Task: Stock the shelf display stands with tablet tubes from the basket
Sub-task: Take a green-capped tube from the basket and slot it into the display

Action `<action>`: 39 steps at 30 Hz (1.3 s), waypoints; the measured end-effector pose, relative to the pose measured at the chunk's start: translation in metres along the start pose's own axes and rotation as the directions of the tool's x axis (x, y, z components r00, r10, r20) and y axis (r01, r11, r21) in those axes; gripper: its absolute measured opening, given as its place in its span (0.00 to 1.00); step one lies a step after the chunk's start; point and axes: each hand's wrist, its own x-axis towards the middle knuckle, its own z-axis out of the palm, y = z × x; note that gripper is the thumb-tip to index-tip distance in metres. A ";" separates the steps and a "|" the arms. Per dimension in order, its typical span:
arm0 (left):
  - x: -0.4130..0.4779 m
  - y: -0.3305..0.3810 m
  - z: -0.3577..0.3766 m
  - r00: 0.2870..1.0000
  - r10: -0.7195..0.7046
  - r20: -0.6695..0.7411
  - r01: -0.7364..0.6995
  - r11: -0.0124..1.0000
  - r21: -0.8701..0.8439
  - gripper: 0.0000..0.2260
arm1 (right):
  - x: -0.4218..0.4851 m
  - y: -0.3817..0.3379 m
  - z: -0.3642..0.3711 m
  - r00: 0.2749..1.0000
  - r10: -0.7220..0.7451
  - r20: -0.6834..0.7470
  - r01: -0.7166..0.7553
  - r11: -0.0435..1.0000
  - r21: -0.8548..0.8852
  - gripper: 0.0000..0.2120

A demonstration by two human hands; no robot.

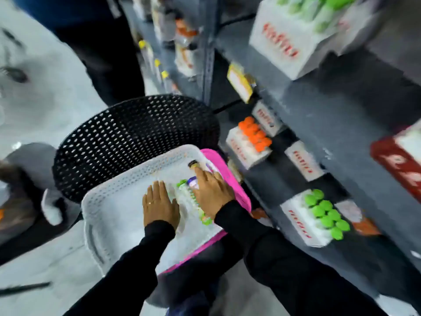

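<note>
The frame is motion-blurred. A white perforated basket (118, 201) rests on a pink tray (230, 179). Inside it lie several tablet tubes (190, 201) with green and purple caps. My left hand (159, 205) lies flat in the basket, fingers apart, just left of the tubes. My right hand (211, 190) reaches over the tubes and covers their right side; whether it grips one is unclear. On the grey shelf to the right stand white display stands: one with green-capped tubes (325, 213), one with orange-capped tubes (255, 133).
A black perforated chair back (127, 137) sits just behind the basket. Another person in dark clothes (102, 53) stands at the upper left. Higher shelves hold a white stand with green tubes (307, 23), a red box (401, 165) and a yellow price tag (240, 82).
</note>
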 end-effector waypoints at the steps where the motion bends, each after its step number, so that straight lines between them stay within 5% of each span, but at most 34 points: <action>1: 0.000 -0.012 0.007 0.995 -0.084 0.061 0.083 0.996 0.020 0.27 | 0.012 -0.006 0.013 0.987 0.034 0.160 -0.038 0.999 0.022 0.22; 5: -0.006 -0.040 0.040 0.982 -0.135 0.131 0.129 0.990 0.050 0.31 | 0.043 -0.022 0.055 0.918 0.067 0.392 -0.044 0.997 -0.067 0.21; 8: -0.009 -0.051 0.057 0.993 -0.086 0.085 0.080 0.994 0.073 0.37 | 0.058 -0.035 0.075 0.954 0.056 0.294 0.018 0.970 -0.241 0.21; 13: -0.010 -0.057 0.064 0.998 -0.044 0.053 0.038 0.993 0.109 0.33 | 0.070 -0.042 0.074 0.938 0.019 0.346 0.098 0.943 -0.318 0.14; 19: -0.011 -0.057 0.067 0.997 -0.034 0.073 0.024 0.991 0.130 0.40 | 0.062 -0.036 0.027 0.890 0.077 0.449 -0.054 0.996 -0.064 0.19; 21: -0.009 -0.055 0.063 0.993 -0.050 0.109 0.035 0.990 0.138 0.37 | 0.056 -0.023 -0.001 0.861 0.063 0.504 -0.064 0.998 -0.017 0.14; 24: -0.008 -0.047 0.050 0.969 -0.119 0.217 0.087 0.985 0.151 0.31 | 0.040 -0.002 -0.049 0.843 0.054 0.535 -0.063 0.998 -0.001 0.25; 26: -0.009 -0.031 0.038 0.977 -0.097 0.188 0.070 0.987 0.147 0.30 | 0.024 0.013 -0.085 0.850 0.091 0.518 -0.107 0.994 0.002 0.22; 31: 0.010 0.074 0.012 0.953 0.302 0.004 -0.302 0.953 0.036 0.32 | -0.025 0.056 -0.193 0.871 0.212 0.443 -0.262 0.963 0.055 0.05; 36: 0.011 0.223 -0.037 0.720 0.666 -0.196 -0.677 0.736 0.016 0.28 | -0.088 0.093 -0.280 0.895 0.339 0.290 -0.361 0.932 0.023 0.10; 39: -0.010 0.284 -0.048 0.600 0.774 -0.204 -0.790 0.614 0.004 0.29 | -0.123 0.105 -0.310 0.899 0.407 0.158 -0.418 0.907 0.043 0.01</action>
